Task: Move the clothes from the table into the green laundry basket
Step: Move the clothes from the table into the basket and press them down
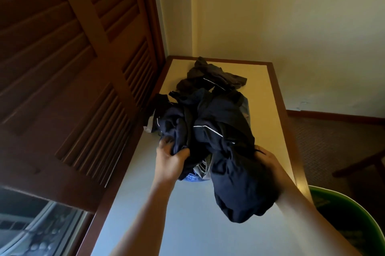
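Dark brown louvred wooden shutters [68, 72] are seen filling the left side of the view, set against the left edge of the table. Cream-painted walls [291, 16] are met in a corner behind it. A long pale-topped table with a brown wooden rim [270, 93] is seen running away from the camera into that corner. On the floor at the near right corner of the table, the curved rim of a green plastic laundry basket [341, 199] is partly shown, cut off by the frame edge.

A heap of dark navy and black clothes with thin white piping [210, 114] is piled along the middle of the tabletop; a scrap of blue denim and a grey striped fabric are glimpsed beneath its near end. The near part of the heap is gathered between two bare hands. The left hand [169, 157] is closed on a fold of navy cloth, thumb and fingers pinched into the fabric. The right hand [268, 164] is pressed against the right side of the bundle, its fingers mostly hidden by a hanging dark garment, so its grip cannot be told exactly. That garment is draped down over the right forearm, close to the basket's rim.
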Tool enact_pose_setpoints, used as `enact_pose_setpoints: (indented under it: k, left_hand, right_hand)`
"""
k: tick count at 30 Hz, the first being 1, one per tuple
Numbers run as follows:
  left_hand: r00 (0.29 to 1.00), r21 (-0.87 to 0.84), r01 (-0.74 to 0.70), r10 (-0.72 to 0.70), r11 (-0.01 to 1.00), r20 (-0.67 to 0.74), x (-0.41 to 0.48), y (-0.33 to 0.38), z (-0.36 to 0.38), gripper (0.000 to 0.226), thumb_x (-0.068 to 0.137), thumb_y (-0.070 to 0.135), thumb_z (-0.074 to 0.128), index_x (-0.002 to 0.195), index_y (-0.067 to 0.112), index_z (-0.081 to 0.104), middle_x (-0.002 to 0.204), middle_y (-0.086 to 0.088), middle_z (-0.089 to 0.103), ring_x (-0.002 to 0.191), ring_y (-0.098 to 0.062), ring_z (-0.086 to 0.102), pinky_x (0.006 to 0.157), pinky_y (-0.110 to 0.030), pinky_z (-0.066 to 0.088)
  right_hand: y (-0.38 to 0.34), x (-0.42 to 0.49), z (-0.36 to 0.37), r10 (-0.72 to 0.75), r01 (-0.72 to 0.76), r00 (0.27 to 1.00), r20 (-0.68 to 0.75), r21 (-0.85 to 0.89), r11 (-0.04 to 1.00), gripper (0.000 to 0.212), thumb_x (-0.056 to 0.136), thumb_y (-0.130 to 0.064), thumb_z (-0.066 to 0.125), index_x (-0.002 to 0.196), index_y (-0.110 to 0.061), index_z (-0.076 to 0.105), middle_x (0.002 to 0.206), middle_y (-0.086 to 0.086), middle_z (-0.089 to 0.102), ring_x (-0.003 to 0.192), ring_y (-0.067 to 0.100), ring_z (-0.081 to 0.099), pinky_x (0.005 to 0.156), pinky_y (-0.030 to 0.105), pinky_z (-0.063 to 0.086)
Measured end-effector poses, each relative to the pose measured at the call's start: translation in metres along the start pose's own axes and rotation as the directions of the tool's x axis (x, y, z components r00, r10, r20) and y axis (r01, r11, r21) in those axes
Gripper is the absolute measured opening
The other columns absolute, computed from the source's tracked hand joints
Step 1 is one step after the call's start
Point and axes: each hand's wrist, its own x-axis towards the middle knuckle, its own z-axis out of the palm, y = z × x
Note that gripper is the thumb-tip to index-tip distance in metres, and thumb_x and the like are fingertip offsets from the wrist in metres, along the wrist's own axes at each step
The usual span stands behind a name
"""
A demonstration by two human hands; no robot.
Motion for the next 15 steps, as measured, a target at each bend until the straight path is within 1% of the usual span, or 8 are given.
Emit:
enact_pose_setpoints:
  k: [1,3,5,7,9,11,13,15]
  left_hand:
    - [0.999,-0.073,0.008,-0.006,0.997,0.035,-0.013,0.003,0.0,0.026,0.065,0.01,0.067,0.091,0.01,0.069,0.075,0.007,0.068,0.074,-0.026,0.069,0.065,-0.038,0.056]
    - [0.994,-0.184,0.031,-0.011,0.982,0.105,-0.041,0.01,0.001,0.01,0.064,0.004,0.062,0.071,0.01,0.059,0.06,-0.005,0.052,0.055,-0.023,0.05,0.053,-0.03,0.041]
    - [0.996,-0.261,0.035,-0.012,0.965,0.092,-0.066,0.013,0.0,0.017,0.06,0.001,0.059,0.057,0.015,0.05,0.06,-0.005,0.043,0.059,-0.02,0.042,0.057,-0.027,0.035]
    - [0.997,-0.357,0.073,-0.057,0.931,0.057,-0.091,0.013,0.004,0.012,0.057,-0.002,0.057,0.062,0.008,0.054,0.065,-0.009,0.052,0.063,-0.025,0.051,0.063,-0.031,0.041]
    - [0.996,-0.411,0.089,-0.071,0.907,0.059,-0.12,0.01,0.012,0.025,0.054,-0.004,0.055,0.078,-0.009,0.057,0.07,-0.012,0.062,0.065,-0.027,0.062,0.064,-0.03,0.048]
    - [0.996,-0.414,0.061,-0.03,0.908,0.082,-0.149,0.009,0.024,0.032,0.053,-0.005,0.054,0.082,-0.019,0.055,0.074,-0.015,0.062,0.066,-0.029,0.062,0.064,-0.03,0.048]
    - [0.995,-0.383,0.036,0.004,0.923,0.103,-0.18,0.004,0.036,0.026,0.056,-0.003,0.056,0.077,-0.018,0.056,0.074,-0.017,0.062,0.068,-0.03,0.062,0.066,-0.033,0.048]
    - [0.998,-0.251,0.038,-0.022,0.967,0.066,-0.205,-0.004,0.053,0.023,0.063,0.005,0.064,0.077,-0.012,0.062,0.075,-0.018,0.066,0.072,-0.031,0.065,0.069,-0.038,0.051]
  right_hand:
    - [-0.001,-0.005,-0.003,-0.015,0.015,0.999,0.04,-0.001,1.0,0.013,0.09,-0.013,0.064,0.1,-0.006,0.067,0.083,-0.004,0.078,0.08,0.012,0.074,0.068,0.019,0.057]
    - [0.008,-0.014,-0.019,-0.023,0.022,0.994,0.104,0.006,1.0,0.043,0.073,-0.022,0.076,0.107,0.002,0.065,0.097,0.007,0.075,0.093,0.023,0.072,0.083,0.031,0.058]
    - [0.011,-0.034,-0.038,-0.002,0.004,0.989,0.145,-0.014,1.0,0.064,0.061,-0.026,0.082,0.121,-0.01,0.066,0.115,0.006,0.075,0.107,0.023,0.071,0.096,0.038,0.053]
    - [0.013,-0.055,-0.055,0.023,-0.006,0.985,0.173,-0.098,0.995,0.075,0.062,-0.023,0.079,0.134,-0.028,0.06,0.124,-0.003,0.073,0.114,0.015,0.07,0.096,0.033,0.054]
    - [0.018,-0.077,-0.078,0.092,-0.066,0.984,0.151,-0.17,0.983,0.08,0.067,-0.018,0.088,0.137,-0.029,0.052,0.124,-0.002,0.07,0.11,0.015,0.07,0.089,0.024,0.056]
    - [0.042,-0.093,-0.108,0.175,-0.142,0.983,0.064,-0.347,0.927,0.092,0.051,-0.053,0.099,0.132,-0.033,0.062,0.131,0.008,0.063,0.116,0.026,0.065,0.102,0.034,0.053]
    - [0.078,-0.101,-0.142,0.202,-0.177,0.979,-0.001,-0.485,0.856,0.079,0.04,-0.077,0.09,0.11,-0.047,0.073,0.132,0.014,0.064,0.123,0.034,0.062,0.11,0.052,0.046]
    - [0.095,-0.12,-0.16,0.122,-0.136,0.991,-0.06,-0.445,0.885,0.038,0.057,-0.054,0.093,0.09,-0.052,0.075,0.115,0.017,0.072,0.111,0.037,0.068,0.103,0.054,0.05]
